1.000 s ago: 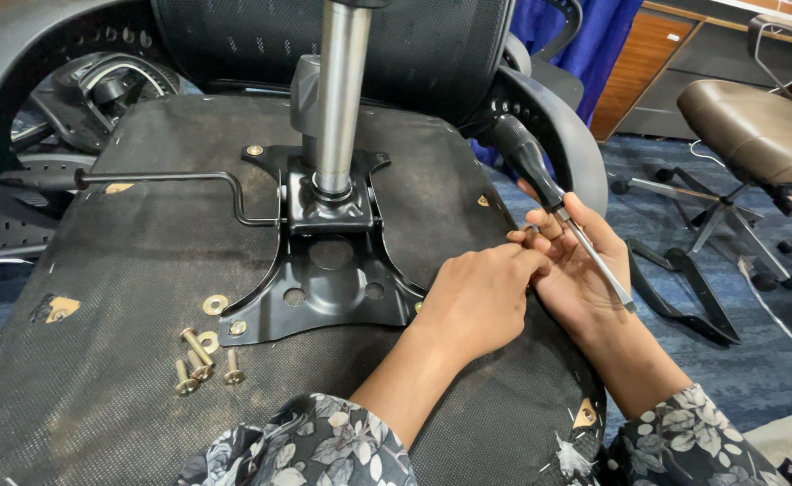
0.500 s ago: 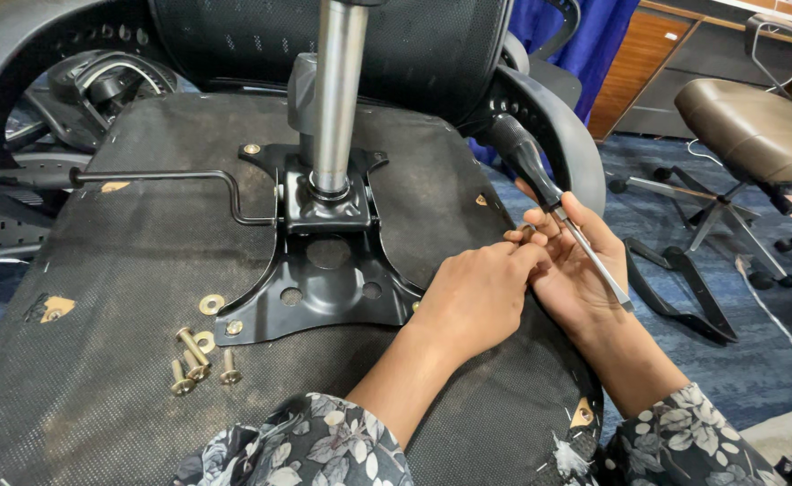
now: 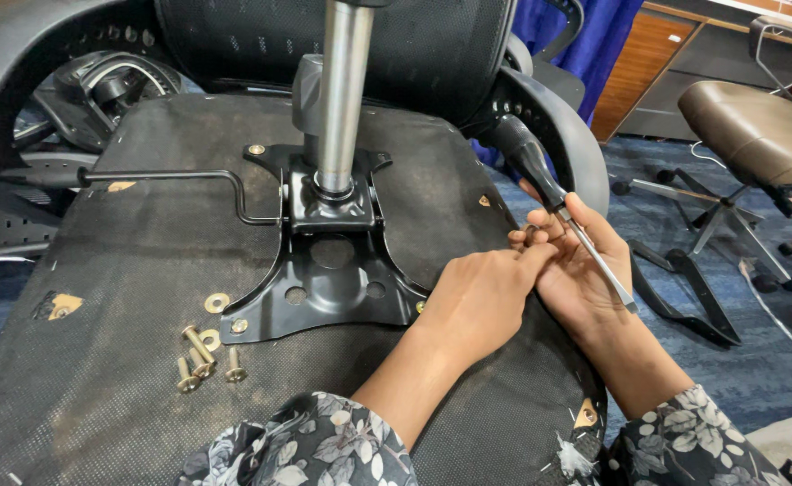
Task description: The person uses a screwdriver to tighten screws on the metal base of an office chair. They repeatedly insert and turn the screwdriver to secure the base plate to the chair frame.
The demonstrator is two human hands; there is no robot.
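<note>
Beside the black plate point(image 3: 324, 279), right hand point(image 3: 585, 270) still gripping screwdriver point(image 3: 562, 211), left hand point(image 3: 481, 301) unmoved, fingertips pinched against it.

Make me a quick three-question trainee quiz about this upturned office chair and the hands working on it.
1. True or false: the screwdriver lies across the right hand.
2. Where do the loose bolts lie: A) on the seat underside, B) on the carpet?
3. What stands upright in the black mounting plate?

Key: 1 true. 2 A, left of the plate. 3 The gas lift cylinder.
</note>
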